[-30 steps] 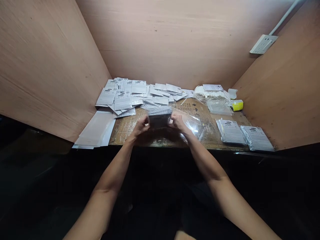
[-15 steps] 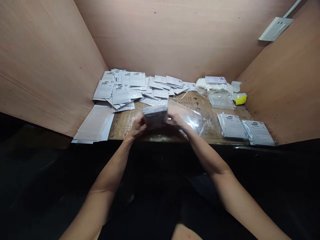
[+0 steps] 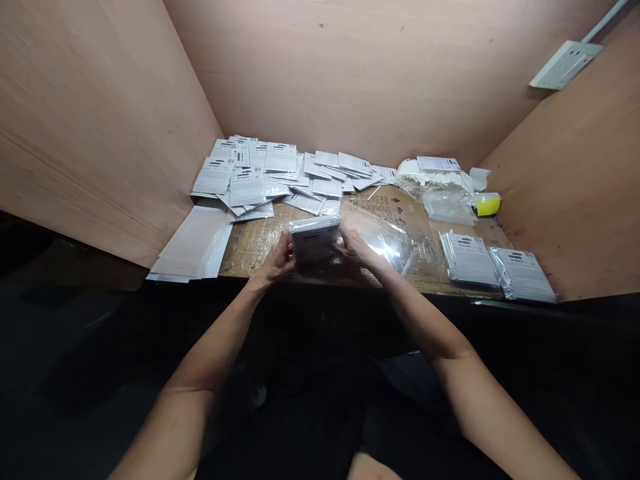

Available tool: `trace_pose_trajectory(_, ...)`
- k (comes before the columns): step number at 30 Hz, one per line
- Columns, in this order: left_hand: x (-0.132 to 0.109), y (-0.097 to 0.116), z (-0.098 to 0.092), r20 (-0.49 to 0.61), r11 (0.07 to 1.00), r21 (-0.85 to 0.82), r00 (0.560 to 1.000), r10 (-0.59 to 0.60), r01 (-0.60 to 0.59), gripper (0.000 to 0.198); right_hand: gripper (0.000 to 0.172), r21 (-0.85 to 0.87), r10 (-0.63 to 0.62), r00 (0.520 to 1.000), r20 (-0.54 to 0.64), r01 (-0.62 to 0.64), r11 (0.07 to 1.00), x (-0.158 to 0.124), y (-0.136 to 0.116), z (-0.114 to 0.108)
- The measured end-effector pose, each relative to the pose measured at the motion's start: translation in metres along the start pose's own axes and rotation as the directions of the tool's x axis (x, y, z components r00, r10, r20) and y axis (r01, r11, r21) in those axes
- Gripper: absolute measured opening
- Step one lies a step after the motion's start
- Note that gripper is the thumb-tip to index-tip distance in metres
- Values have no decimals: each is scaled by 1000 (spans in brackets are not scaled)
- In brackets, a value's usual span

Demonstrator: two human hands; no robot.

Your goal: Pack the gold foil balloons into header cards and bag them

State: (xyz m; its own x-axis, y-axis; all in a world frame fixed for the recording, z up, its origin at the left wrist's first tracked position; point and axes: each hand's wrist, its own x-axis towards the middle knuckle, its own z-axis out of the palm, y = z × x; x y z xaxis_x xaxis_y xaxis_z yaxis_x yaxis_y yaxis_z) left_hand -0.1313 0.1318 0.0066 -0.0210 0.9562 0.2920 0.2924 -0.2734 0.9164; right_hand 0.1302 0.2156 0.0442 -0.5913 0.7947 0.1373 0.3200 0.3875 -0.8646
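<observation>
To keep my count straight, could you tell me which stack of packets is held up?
The stack between the left hand and right hand; the others lie flat.

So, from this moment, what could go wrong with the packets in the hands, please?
The small stack of packets is held only at its edges by the left hand and right hand, so the packets might slip. They could then fall among the loose printed cards and get mixed up, or slide on the clear plastic sheet.
</observation>
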Motion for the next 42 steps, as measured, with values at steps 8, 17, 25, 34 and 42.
trace_pose_trajectory(8, -1, 17, -19, -272, 967, 13, 931, -242, 255, 62, 90, 442, 297, 909, 293, -404, 801, -9, -24, 11)
trace_pose_trajectory(17, 66, 10, -15, 223, 672, 741, 946, -234, -9, 74, 36, -199, 264, 963, -45, -268, 943, -13, -9, 28)
trace_pose_trajectory(25, 56, 6, 12, 258, 599, 789, 959, -117, -139, 82, 25, -517, -222, 973, 64, 223, 826, -33, -19, 56)
trace_pose_trajectory(34, 50, -3, 20, 245, 577, 800, 967, -67, -163, 82, 26, -376, -244, 847, 472, 444, 813, -30, -28, 78)
trace_pose_trajectory(42, 47, -2, 22, 232, 587, 793, 972, -42, -164, 80, 23, -325, -297, 822, 486, 486, 811, -31, -27, 62)
